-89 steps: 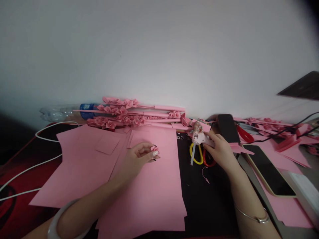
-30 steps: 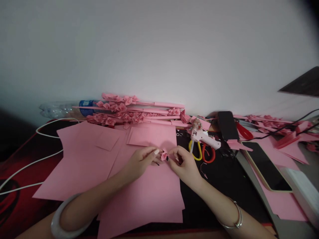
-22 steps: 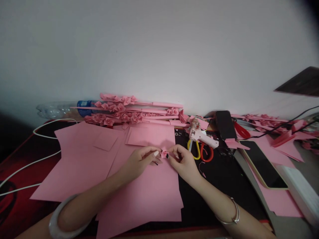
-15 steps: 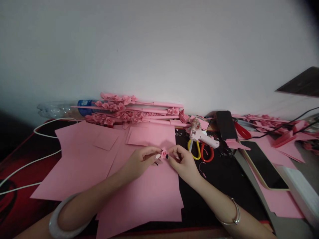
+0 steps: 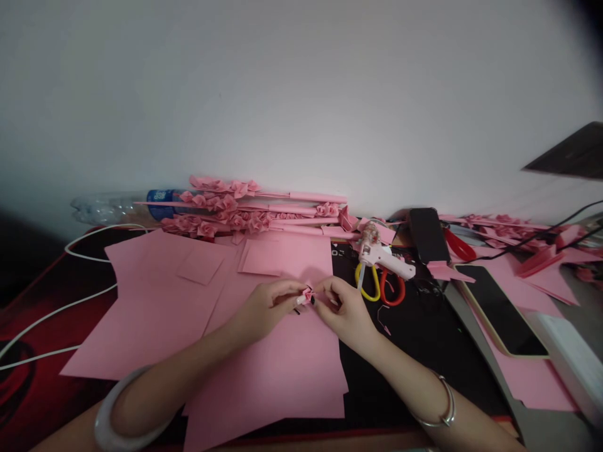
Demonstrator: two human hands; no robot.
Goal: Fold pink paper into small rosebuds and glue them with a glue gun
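- Pink folded-paper flower point(image 5: 307, 295), small, creased into pointed petals around a tucked middle; from my remote seat the finer folds are too small to read.
- Location: between the fingertips of both hands, above the stacked pink sheets point(image 5: 282, 370); I cannot tell whether it touches them.
- Left hand point(image 5: 264, 309): thumb and forefinger nearly closed, pinching the flower's left side.
- Right hand point(image 5: 347, 311): palm down, thumb and forefinger drawn together at the right edge; I cannot tell how firm the contact is.
- Handling, my judgement: almost weightless, crisp along creases, springy, easily crushed; matte surface, probably little slip.
- Best hold, I reckon: light pinch low at the base, petal tips left free.
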